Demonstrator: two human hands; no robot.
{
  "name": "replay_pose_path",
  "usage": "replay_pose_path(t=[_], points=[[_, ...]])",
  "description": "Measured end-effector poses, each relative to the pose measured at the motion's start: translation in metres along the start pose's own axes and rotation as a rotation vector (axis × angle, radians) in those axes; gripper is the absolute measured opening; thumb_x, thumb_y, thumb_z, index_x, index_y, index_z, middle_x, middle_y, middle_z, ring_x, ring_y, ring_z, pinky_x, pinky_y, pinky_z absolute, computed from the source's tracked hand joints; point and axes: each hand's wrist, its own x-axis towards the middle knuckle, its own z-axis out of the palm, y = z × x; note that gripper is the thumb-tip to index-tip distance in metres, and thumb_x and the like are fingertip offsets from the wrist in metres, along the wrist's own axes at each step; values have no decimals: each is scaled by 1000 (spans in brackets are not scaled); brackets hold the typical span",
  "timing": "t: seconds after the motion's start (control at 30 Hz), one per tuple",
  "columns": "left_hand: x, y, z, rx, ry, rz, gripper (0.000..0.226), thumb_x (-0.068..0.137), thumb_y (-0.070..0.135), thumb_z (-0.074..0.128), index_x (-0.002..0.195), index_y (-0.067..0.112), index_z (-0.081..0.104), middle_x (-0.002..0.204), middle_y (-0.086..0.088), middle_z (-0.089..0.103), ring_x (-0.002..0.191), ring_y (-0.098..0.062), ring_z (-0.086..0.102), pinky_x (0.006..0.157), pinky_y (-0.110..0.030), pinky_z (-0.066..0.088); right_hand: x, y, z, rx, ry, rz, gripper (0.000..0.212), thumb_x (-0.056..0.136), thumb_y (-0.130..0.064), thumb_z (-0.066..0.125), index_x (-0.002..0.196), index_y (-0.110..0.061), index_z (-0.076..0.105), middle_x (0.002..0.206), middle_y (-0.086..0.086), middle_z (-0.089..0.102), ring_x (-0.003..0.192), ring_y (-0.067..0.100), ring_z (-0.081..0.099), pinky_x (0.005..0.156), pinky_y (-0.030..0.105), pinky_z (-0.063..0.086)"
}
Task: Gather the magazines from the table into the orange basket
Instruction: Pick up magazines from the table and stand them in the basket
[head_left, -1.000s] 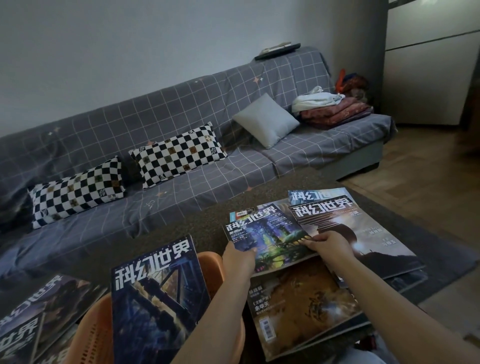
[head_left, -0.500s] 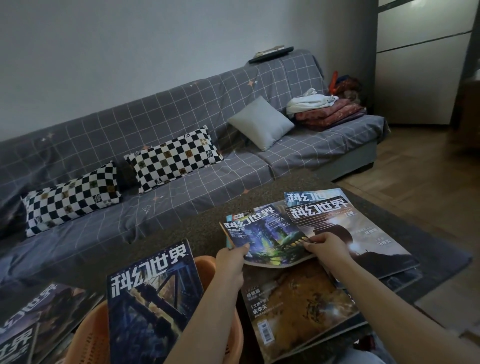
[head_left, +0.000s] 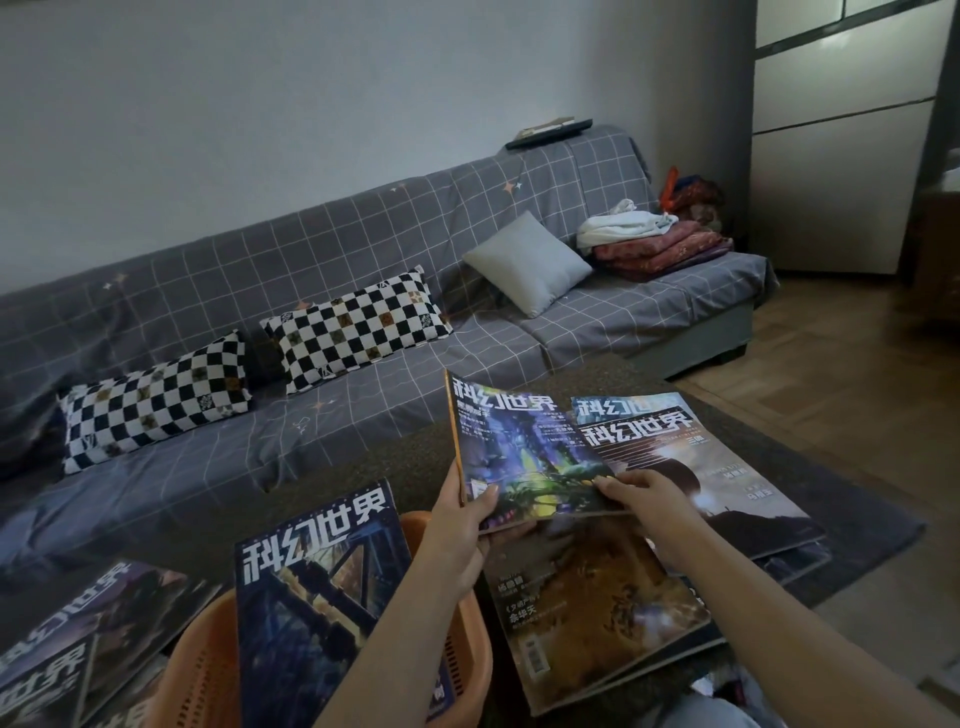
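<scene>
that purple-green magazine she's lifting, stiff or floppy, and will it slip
Probably floppy: the purple-green magazine is thin, and both the left hand and right hand hold its near edge while it tilts up. The cover looks glossy, so it may slide on the magazines below. It seems light, pinched only at the edge.

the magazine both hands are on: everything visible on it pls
The held magazine is thin and glossy, its cover a purple-blue and green scene under large white title characters, with an orange spine edge on its left. It is tilted up, far edge raised, above the other magazines on the table. The left hand grips its near-left corner, thumb on the cover; the right hand pinches its near-right edge. Its underside is hidden.
</scene>
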Motion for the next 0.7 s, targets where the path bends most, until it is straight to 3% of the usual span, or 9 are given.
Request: replay_pose_path(t=[0.13, 0.27, 0.4, 0.47, 0.53, 0.6, 0.7], points=[[-31, 9, -21, -18, -36, 7, 57, 94, 1, 52, 143, 27, 39, 126, -6, 62, 96, -28, 71, 69, -41, 60, -21, -16, 15, 95, -128, 3, 32, 82, -16, 70, 110, -10, 57, 103, 20, 65, 90, 36, 66, 79, 53, 55], [-61, 23, -50, -33, -34, 46, 53, 87, 0, 55, 133, 27, 48, 115, -6, 71, 92, -27, 72, 62, -34, 59, -44, -33, 39, 101, -216, -41, 18, 84, -17, 67, 101, -19, 64, 80, 9, 73, 68, 24, 70, 55, 33, 56], [-92, 38, -84, 40, -2, 107, 46, 79, 8, 62, 117, 33, 59, 111, -5, 73, 96, -27, 70, 66, -34, 57, -60, -38, 74, 97, -295, -124, 22, 86, -16, 63, 104, -28, 64, 95, 9, 71, 89, 30, 67, 79, 44, 54], [-104, 44, -103, 47, 31, 124, 47, 78, 8, 63, 115, 37, 59, 118, -6, 69, 106, -29, 66, 76, -38, 57, -68, -38, 93, 131, -336, -127, 27, 86, -12, 62, 109, -27, 61, 90, 7, 74, 80, 28, 70, 65, 38, 56], [-112, 48, -125, 107, 110, 154, 44, 86, 4, 61, 117, 34, 57, 125, -8, 63, 116, -35, 58, 96, -50, 48, -76, -36, 112, 167, -367, -108, 34, 87, -7, 60, 114, -26, 58, 90, 10, 74, 76, 28, 71, 60, 37, 57], [-117, 51, -145, 135, 193, 179, 37, 91, 1, 57, 120, 24, 56, 117, -12, 63, 110, -40, 59, 99, -55, 44, -82, -32, 130, 148, -391, -115, 41, 87, -5, 60, 123, -24, 52, 105, 15, 69, 90, 35, 67, 75, 49, 56], [-124, 53, -169, 119, 303, 218, 32, 91, -4, 55, 119, 12, 55, 99, -11, 70, 91, -33, 66, 86, -50, 52, -90, -22, 155, 41, -443, -157, 42, 88, -5, 60, 122, -25, 49, 112, 16, 65, 102, 37, 62, 93, 56, 47]])
